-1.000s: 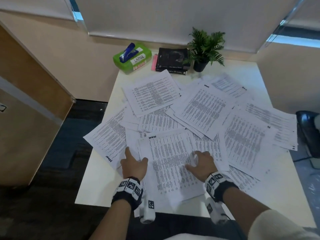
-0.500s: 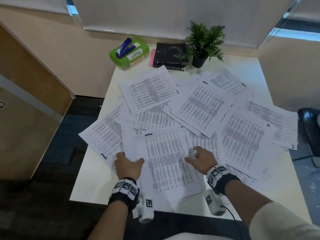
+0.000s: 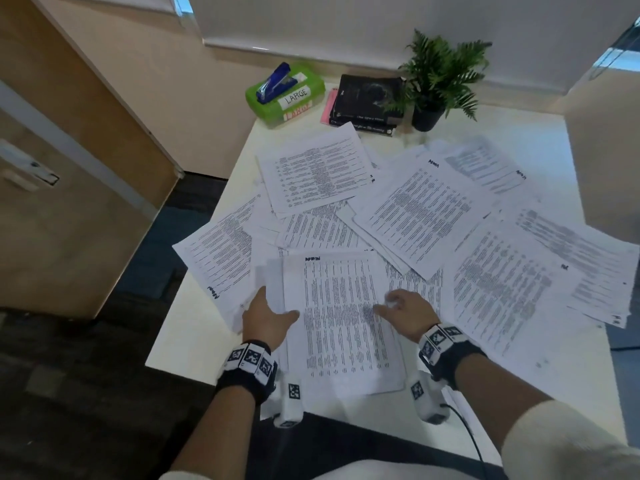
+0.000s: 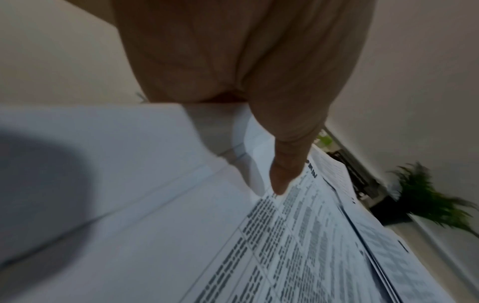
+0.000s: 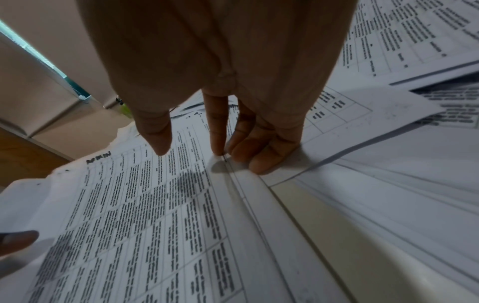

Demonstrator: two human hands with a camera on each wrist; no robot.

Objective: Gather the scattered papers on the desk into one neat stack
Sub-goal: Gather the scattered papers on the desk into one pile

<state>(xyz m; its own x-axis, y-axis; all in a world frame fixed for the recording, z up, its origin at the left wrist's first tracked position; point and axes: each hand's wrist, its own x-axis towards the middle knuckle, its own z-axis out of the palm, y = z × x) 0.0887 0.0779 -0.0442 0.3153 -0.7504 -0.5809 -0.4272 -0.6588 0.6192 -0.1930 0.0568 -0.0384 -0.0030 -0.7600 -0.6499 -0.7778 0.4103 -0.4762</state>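
Observation:
Printed papers lie scattered and overlapping across the white desk (image 3: 194,344), among them a far sheet (image 3: 315,174) and a pile in the middle (image 3: 426,213). A small stack of sheets (image 3: 343,323) lies closest to me, between my hands. My left hand (image 3: 273,311) holds its left edge, the thumb (image 4: 281,180) on top and the fingers hidden under the raised sheets. My right hand (image 3: 391,304) sits at the right edge. Its fingertips (image 5: 259,162) press on the sheet beside that edge, and its thumb (image 5: 158,143) is just over the top page (image 5: 145,205).
At the back of the desk stand a green box (image 3: 294,105) with a blue stapler (image 3: 273,83) on it, black books (image 3: 367,98) and a potted plant (image 3: 440,74). A wooden cabinet (image 3: 69,202) stands left. Sheets overhang the left edge (image 3: 214,258) and the right edge.
My left hand went from lying flat on the papers to holding the near stack's left edge, which has lifted. My right hand rose from flat onto its fingertips at the right edge.

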